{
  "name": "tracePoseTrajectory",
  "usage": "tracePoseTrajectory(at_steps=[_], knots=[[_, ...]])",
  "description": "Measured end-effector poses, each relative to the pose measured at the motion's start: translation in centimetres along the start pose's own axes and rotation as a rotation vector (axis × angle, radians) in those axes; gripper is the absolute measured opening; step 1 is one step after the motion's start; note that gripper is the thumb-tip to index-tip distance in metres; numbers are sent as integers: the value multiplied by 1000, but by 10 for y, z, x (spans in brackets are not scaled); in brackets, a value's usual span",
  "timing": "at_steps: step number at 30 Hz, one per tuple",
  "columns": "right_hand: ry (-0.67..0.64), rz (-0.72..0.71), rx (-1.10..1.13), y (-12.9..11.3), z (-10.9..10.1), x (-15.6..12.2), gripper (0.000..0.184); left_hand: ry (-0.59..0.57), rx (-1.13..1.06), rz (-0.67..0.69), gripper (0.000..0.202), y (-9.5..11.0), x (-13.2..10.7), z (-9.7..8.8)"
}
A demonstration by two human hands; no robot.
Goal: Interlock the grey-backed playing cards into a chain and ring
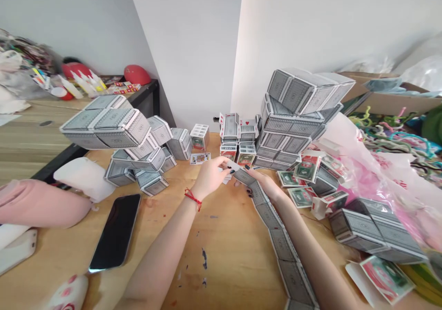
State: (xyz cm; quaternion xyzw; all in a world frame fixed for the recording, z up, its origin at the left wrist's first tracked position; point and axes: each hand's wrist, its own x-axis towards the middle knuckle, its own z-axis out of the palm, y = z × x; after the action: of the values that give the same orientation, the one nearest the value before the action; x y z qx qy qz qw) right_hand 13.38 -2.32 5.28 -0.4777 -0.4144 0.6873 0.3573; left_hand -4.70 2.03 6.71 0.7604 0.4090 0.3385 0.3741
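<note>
A long strip of linked grey-backed playing cards (278, 241) runs from the front edge of the table toward its middle. At its far end my left hand (210, 176) pinches a playing card (233, 165) between thumb and fingers; a red cord circles that wrist. My right hand (264, 183) is closed around the strip just beside it, with dark-nailed fingertips on both sides of the cards. Under my hands a few white cards (227, 179) show only in part. Beyond lies a face-up card (200, 158).
Blocks built from cards stand stacked at left (120, 126) and right (293, 117). Green-red card boxes (302, 197) lie at right beside plastic bags (373, 172). A phone (115, 232) and a pink roll (44, 204) lie at left. A wall (193, 48) rises behind.
</note>
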Motion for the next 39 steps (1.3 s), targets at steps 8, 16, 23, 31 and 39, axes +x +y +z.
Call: tracePoseTrajectory(at_steps=[8,16,23,31,39], knots=[[86,-28,36,11,1,8,43,-24,122,47,19,-12,-1,11],[211,-121,-39,14,-4,12,44,34,136,93,25,-9,-2,22],[281,-73,-17,17,6,16,46,95,132,74,26,-14,-2,32],[373,-4,64,22,2,21,45,-25,-123,39,34,-14,-4,39],[-71,68,308,15,-10,10,41,-182,-656,-193,32,-25,3,28]])
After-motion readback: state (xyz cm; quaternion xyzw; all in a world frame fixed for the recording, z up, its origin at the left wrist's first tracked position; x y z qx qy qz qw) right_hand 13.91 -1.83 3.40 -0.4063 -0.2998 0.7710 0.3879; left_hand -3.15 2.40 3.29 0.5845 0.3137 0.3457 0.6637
